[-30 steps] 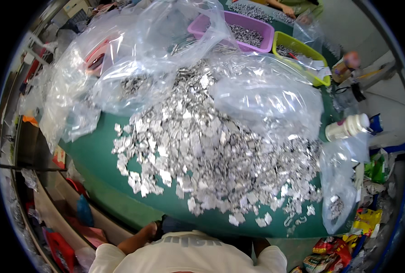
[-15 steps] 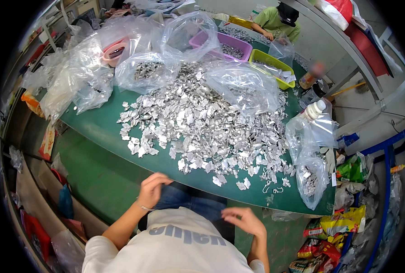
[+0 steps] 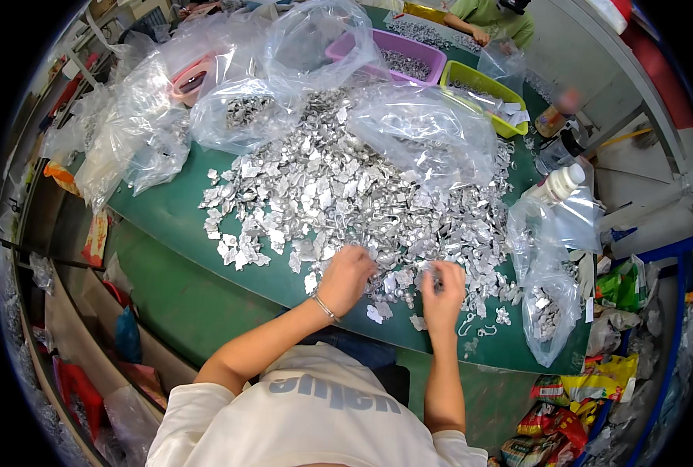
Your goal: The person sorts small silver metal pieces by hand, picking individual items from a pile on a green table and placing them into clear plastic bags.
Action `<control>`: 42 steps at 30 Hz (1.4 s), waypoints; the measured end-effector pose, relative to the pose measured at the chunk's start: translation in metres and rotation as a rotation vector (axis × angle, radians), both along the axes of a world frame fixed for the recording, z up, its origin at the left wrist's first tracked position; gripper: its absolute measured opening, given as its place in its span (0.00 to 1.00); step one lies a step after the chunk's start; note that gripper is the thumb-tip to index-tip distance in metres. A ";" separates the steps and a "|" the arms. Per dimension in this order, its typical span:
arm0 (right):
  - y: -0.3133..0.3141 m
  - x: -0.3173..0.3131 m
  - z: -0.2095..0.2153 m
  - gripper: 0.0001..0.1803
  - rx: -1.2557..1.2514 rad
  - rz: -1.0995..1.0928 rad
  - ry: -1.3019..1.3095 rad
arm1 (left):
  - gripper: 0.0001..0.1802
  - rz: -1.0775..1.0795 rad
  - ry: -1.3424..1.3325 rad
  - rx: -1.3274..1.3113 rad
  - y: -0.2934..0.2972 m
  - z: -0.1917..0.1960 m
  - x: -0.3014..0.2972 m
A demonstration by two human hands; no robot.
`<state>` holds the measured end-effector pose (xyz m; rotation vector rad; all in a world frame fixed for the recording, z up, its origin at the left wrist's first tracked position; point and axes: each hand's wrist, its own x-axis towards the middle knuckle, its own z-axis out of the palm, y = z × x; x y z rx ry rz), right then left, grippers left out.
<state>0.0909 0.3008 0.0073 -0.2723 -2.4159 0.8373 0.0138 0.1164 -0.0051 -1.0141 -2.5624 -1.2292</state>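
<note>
A broad heap of small silver metal pieces lies on the green tabletop; many are flat and leaf-like. At its near edge, my left hand bends its fingers down over the pieces, the fingertips mostly hidden. Just to the right, my right hand is curled with thumb and fingers close together. Something small and greyish shows between them, too blurred to name. Close to the right hand lie a few loose metal hooks near the front edge.
Clear plastic bags cover part of the heap. Behind stand a purple basket and a yellow-green basket. A white bottle and a bag of metal pieces are at right. Across the table sits another person.
Both my hands have risen from the front of my body to the heap's near edge. The right hand's fingers have curled in. The view has shifted slightly.
</note>
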 end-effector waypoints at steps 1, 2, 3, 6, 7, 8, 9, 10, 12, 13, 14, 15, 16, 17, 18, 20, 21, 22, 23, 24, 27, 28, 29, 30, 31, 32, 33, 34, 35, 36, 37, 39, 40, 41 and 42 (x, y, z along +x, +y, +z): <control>0.005 0.009 -0.001 0.06 -0.556 0.015 -0.011 | 0.06 0.014 -0.010 0.037 -0.003 -0.001 -0.004; 0.004 0.015 0.007 0.05 -1.114 0.026 -0.020 | 0.06 0.055 0.017 0.058 -0.007 0.001 -0.007; 0.001 0.021 0.018 0.06 -1.460 0.122 0.071 | 0.06 0.095 0.044 0.080 -0.012 0.008 -0.010; 0.010 0.046 0.006 0.06 -1.419 0.102 -0.211 | 0.04 0.210 0.101 0.109 -0.024 0.020 -0.030; -0.003 0.044 0.015 0.06 -1.021 0.076 -0.265 | 0.05 0.259 0.091 0.051 -0.027 0.020 -0.036; -0.009 0.041 0.014 0.07 -0.749 0.086 -0.254 | 0.06 0.306 0.081 -0.004 -0.028 0.018 -0.041; -0.016 0.038 0.016 0.09 -0.468 0.104 -0.268 | 0.09 0.336 0.084 -0.045 -0.029 0.019 -0.042; -0.023 0.033 0.020 0.10 -0.187 0.117 -0.275 | 0.10 0.288 0.069 -0.001 -0.027 0.019 -0.039; -0.026 0.027 0.004 0.08 -0.016 0.132 -0.218 | 0.12 0.193 0.040 0.086 -0.020 0.019 -0.022; -0.029 0.025 0.000 0.07 0.010 0.138 -0.198 | 0.14 0.036 0.050 0.055 -0.022 0.018 -0.010; -0.030 0.022 -0.003 0.07 0.037 0.139 -0.174 | 0.15 -0.057 -0.023 -0.029 -0.021 0.021 0.001; -0.028 0.021 -0.005 0.05 -0.014 0.126 -0.135 | 0.15 -0.089 -0.064 -0.064 -0.020 0.018 0.011; -0.025 0.022 -0.004 0.05 -0.082 0.092 -0.179 | 0.15 -0.119 -0.105 -0.098 -0.018 0.015 0.018; -0.021 0.024 0.000 0.05 -0.150 0.057 -0.223 | 0.14 -0.105 -0.086 -0.106 -0.017 0.013 0.022; -0.020 0.025 0.003 0.05 -0.218 0.023 -0.268 | 0.13 -0.091 -0.068 -0.114 -0.016 0.012 0.026; -0.022 0.025 0.006 0.07 -0.085 0.127 -0.217 | 0.11 -0.087 -0.042 -0.138 -0.014 0.011 0.027; -0.027 0.022 0.006 0.08 0.024 0.171 -0.208 | 0.10 -0.088 -0.035 -0.156 -0.013 0.011 0.026; -0.031 0.021 0.006 0.09 0.133 0.214 -0.199 | 0.09 -0.089 -0.027 -0.175 -0.013 0.012 0.026; -0.032 0.022 -0.003 0.11 0.133 0.201 -0.258 | 0.09 -0.102 -0.026 -0.196 -0.014 0.012 0.025; -0.032 0.023 -0.003 0.11 0.129 0.188 -0.236 | 0.09 -0.116 -0.024 -0.217 -0.016 0.011 0.025; -0.027 0.022 -0.004 0.10 0.058 0.151 -0.185 | 0.09 -0.089 -0.030 -0.274 -0.028 0.012 0.022; -0.022 0.024 -0.004 0.08 0.000 0.122 -0.185 | 0.09 -0.076 -0.036 -0.290 -0.031 0.013 0.022; -0.020 0.026 -0.004 0.07 -0.058 0.093 -0.185 | 0.10 -0.065 -0.035 -0.269 -0.032 0.014 0.022; -0.021 0.028 -0.005 0.05 -0.395 0.050 -0.159 | 0.10 -0.054 -0.033 -0.247 -0.033 0.015 0.023; -0.023 0.031 -0.006 0.03 -0.730 0.003 -0.131 | 0.11 -0.045 -0.032 -0.225 -0.033 0.016 0.024; -0.024 0.032 -0.006 0.01 -1.065 -0.046 -0.099 | 0.11 -0.054 -0.025 -0.209 -0.029 0.015 0.026; -0.022 0.033 -0.007 0.02 -1.216 0.002 -0.158 | 0.12 -0.063 -0.017 -0.193 -0.022 0.014 0.029; -0.021 0.031 -0.007 0.02 -1.401 0.003 -0.120 | 0.12 -0.074 -0.007 -0.178 -0.016 0.012 0.031; -0.019 0.028 -0.008 0.03 -1.586 0.003 -0.079 | 0.14 -0.051 0.002 -0.176 -0.012 0.009 0.031; -0.018 0.024 -0.007 0.04 -1.770 0.004 -0.036 | 0.14 -0.034 0.003 -0.186 -0.010 0.009 0.031; -0.018 0.020 -0.002 0.04 -1.872 -0.002 0.012 | 0.14 -0.019 0.006 -0.192 -0.006 0.010 0.029; -0.023 0.013 0.018 0.05 -2.074 -0.021 0.108 | 0.14 -0.006 -0.002 -0.205 -0.005 0.008 0.026; -0.025 0.012 0.024 0.06 -2.177 -0.024 0.155 | 0.14 -0.003 -0.007 -0.215 -0.006 0.008 0.024; -0.024 0.013 0.026 0.07 -2.192 0.110 0.162 | 0.14 0.000 -0.011 -0.225 -0.007 0.008 0.023; -0.020 0.015 0.020 0.07 -2.131 0.171 0.151 | 0.12 -0.002 0.003 -0.231 -0.008 0.008 0.022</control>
